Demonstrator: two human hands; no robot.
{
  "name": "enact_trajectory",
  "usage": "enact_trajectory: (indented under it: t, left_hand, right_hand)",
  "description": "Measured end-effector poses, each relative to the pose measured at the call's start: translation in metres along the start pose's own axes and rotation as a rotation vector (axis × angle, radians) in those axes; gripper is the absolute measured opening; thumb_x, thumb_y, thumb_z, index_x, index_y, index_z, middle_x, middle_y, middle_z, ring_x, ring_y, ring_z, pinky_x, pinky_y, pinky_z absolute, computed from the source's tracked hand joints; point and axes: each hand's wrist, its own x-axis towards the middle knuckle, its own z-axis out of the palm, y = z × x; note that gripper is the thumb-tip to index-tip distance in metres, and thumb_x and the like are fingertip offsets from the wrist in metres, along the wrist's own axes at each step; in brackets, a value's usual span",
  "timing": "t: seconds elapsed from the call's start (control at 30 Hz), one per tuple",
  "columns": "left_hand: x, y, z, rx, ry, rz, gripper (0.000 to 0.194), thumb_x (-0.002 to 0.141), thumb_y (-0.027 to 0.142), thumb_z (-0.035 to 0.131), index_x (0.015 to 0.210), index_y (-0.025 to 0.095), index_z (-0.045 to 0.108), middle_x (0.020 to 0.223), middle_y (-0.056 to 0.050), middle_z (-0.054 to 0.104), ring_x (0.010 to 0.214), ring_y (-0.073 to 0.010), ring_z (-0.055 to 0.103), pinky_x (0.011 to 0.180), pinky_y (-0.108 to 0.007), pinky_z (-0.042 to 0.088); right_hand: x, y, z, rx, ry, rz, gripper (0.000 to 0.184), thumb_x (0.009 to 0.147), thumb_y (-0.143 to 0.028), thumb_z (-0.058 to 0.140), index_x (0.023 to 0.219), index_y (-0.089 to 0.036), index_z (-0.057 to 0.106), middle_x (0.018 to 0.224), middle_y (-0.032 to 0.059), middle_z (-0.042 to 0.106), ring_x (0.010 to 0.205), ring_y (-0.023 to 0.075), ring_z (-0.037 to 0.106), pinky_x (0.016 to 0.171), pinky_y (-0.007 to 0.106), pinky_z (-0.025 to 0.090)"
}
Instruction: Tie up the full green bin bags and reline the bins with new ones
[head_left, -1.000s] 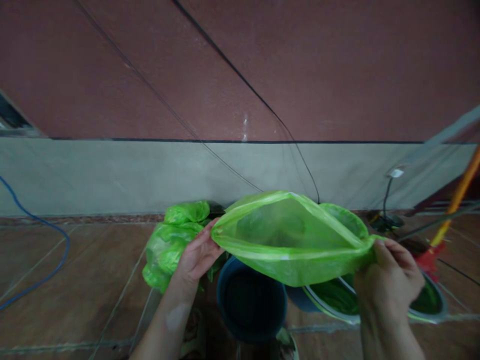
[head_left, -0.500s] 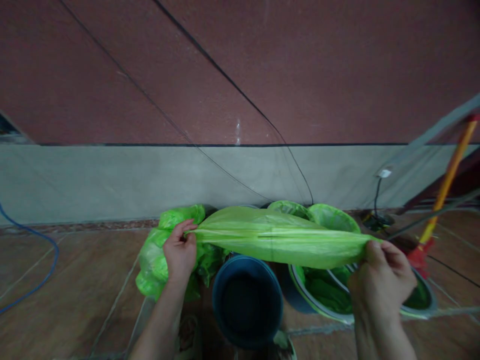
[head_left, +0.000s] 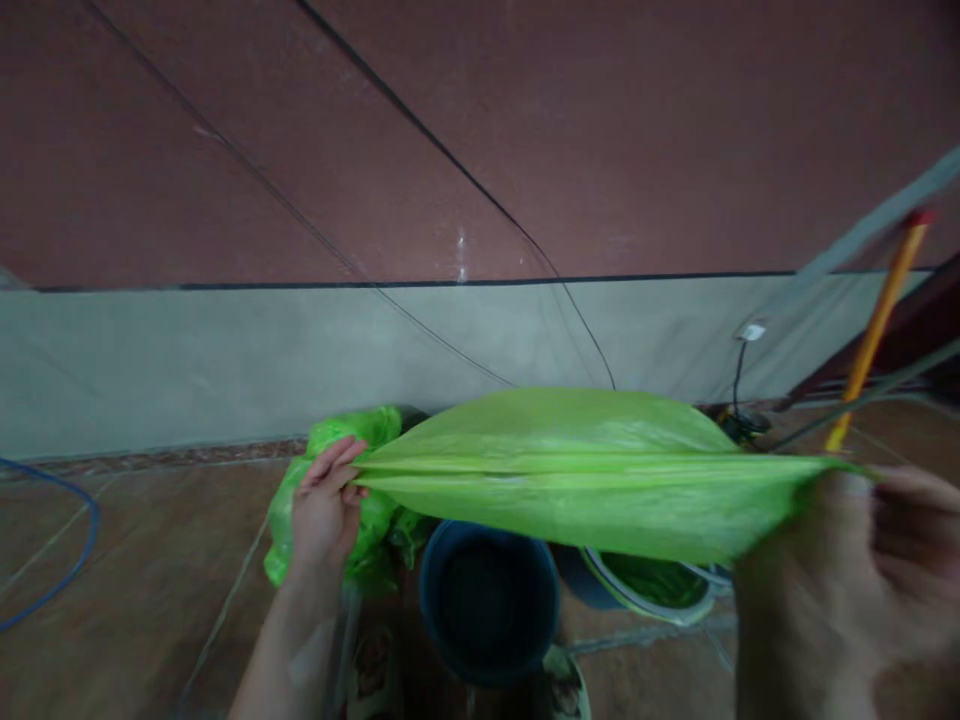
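Note:
A green plastic bag (head_left: 570, 470) is stretched wide between my two hands, above a blue bucket (head_left: 490, 600). My left hand (head_left: 326, 500) pinches one end of its gathered edge. At the opposite end my right hand (head_left: 847, 560), blurred by motion, is closed on the bag. Standing between my feet, the blue bucket shows a dark interior with no liner visible. A second bucket (head_left: 649, 590), lined with green plastic, is partly hidden under the stretched bag and beside my right hand.
Green plastic bags (head_left: 292, 530) lie bunched near the wall at left. A blue hose (head_left: 90, 540) curves over the tiled floor (head_left: 150, 600). On the right are a yellow pole (head_left: 874, 340) and a cable from a wall socket (head_left: 752, 331).
My hands have moved farther apart, chiefly my right hand to the right and nearer. The green bag is pulled wider and now covers more of the lined buckets behind it.

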Motion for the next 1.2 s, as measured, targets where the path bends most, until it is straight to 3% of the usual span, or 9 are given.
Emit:
enact_trajectory:
  t: [0.1, 0.17, 0.23, 0.43, 0.63, 0.8, 0.93, 1.07, 1.2]
  left_hand:
    - [0.003, -0.003, -0.001, 0.005, -0.037, -0.137, 0.032, 0.05, 0.01, 0.071, 0.082, 0.014, 0.07, 0.073, 0.001, 0.07, 0.038, -0.0003, 0.04, 0.041, -0.017, 0.039]
    - [0.003, -0.006, -0.001, -0.001, -0.072, -0.147, 0.034, 0.05, 0.01, 0.072, 0.084, 0.013, 0.07, 0.07, 0.001, 0.069, 0.041, -0.0031, 0.046, 0.044, -0.019, 0.043]
    - [0.002, -0.006, -0.001, -0.026, -0.098, -0.144, 0.035, 0.05, 0.011, 0.073, 0.085, 0.013, 0.071, 0.07, 0.001, 0.069, 0.047, -0.0059, 0.052, 0.048, -0.02, 0.045]
    - [0.002, -0.002, -0.004, -0.002, -0.185, -0.068, 0.031, 0.053, 0.016, 0.071, 0.085, 0.015, 0.072, 0.071, -0.001, 0.067, 0.065, -0.0117, 0.06, 0.066, -0.024, 0.051]
    - [0.002, -0.008, -0.007, 0.508, -0.372, 0.203, 0.047, 0.058, 0.017, 0.071, 0.105, 0.023, 0.071, 0.084, 0.0, 0.064, 0.078, -0.0142, 0.059, 0.074, -0.026, 0.049]
    - [0.005, -0.019, -0.009, 0.79, -0.443, 0.385, 0.033, 0.061, 0.024, 0.073, 0.094, 0.026, 0.075, 0.088, -0.003, 0.064, 0.087, -0.0198, 0.059, 0.09, -0.033, 0.047]
    - [0.01, -0.024, -0.015, 0.834, -0.436, 0.337, 0.012, 0.065, 0.029, 0.073, 0.076, 0.025, 0.076, 0.08, -0.003, 0.065, 0.077, -0.019, 0.06, 0.08, -0.03, 0.048]
    - [0.015, -0.028, -0.022, 0.945, -0.521, 0.297, 0.011, 0.07, 0.031, 0.068, 0.07, 0.023, 0.075, 0.082, -0.005, 0.067, 0.076, -0.0196, 0.062, 0.074, -0.03, 0.049]
    - [0.011, -0.033, -0.024, 1.241, -0.463, 0.285, 0.029, 0.072, 0.023, 0.06, 0.098, 0.022, 0.073, 0.112, -0.011, 0.066, 0.11, -0.0283, 0.058, 0.094, -0.041, 0.046]
  right_hand:
    - [-0.004, 0.027, 0.002, -0.031, -0.065, 0.16, 0.019, 0.071, -0.032, 0.069, 0.079, -0.018, 0.061, 0.071, -0.0032, 0.054, 0.061, 0.0104, 0.047, 0.062, 0.027, 0.04]
    - [-0.003, 0.041, 0.003, -0.025, -0.017, 0.231, 0.015, 0.068, -0.027, 0.068, 0.077, -0.016, 0.062, 0.067, -0.0046, 0.054, 0.057, 0.0092, 0.045, 0.059, 0.025, 0.037]
    - [0.0, 0.044, 0.003, 0.013, 0.038, 0.193, 0.013, 0.067, -0.022, 0.067, 0.077, -0.016, 0.063, 0.066, -0.0042, 0.056, 0.057, 0.0099, 0.048, 0.059, 0.025, 0.038]
    - [0.004, 0.034, 0.005, 0.082, 0.031, 0.155, 0.009, 0.069, -0.023, 0.066, 0.076, -0.019, 0.062, 0.067, -0.0031, 0.059, 0.063, 0.0134, 0.057, 0.063, 0.027, 0.046]
    - [0.0, 0.037, 0.007, 0.137, 0.016, 0.127, 0.013, 0.068, -0.026, 0.068, 0.078, -0.019, 0.062, 0.069, -0.0021, 0.061, 0.066, 0.0156, 0.061, 0.069, 0.031, 0.05]
    - [-0.002, 0.039, 0.005, -0.002, 0.026, 0.068, 0.015, 0.07, -0.03, 0.069, 0.079, -0.021, 0.063, 0.071, -0.0022, 0.057, 0.064, 0.0146, 0.051, 0.07, 0.032, 0.048]
    - [-0.002, 0.04, 0.004, -0.03, 0.027, 0.02, 0.015, 0.073, -0.03, 0.067, 0.084, -0.02, 0.064, 0.075, -0.0025, 0.056, 0.065, 0.0128, 0.048, 0.073, 0.031, 0.045]
    - [-0.009, 0.029, 0.008, -0.062, -0.009, -0.096, 0.014, 0.076, -0.027, 0.064, 0.087, -0.017, 0.064, 0.075, -0.0031, 0.054, 0.064, 0.0107, 0.046, 0.069, 0.027, 0.042]
    - [-0.034, 0.003, 0.02, -0.038, -0.137, -0.101, 0.016, 0.08, -0.031, 0.065, 0.086, -0.017, 0.062, 0.073, -0.0037, 0.053, 0.062, 0.0094, 0.046, 0.062, 0.024, 0.04]
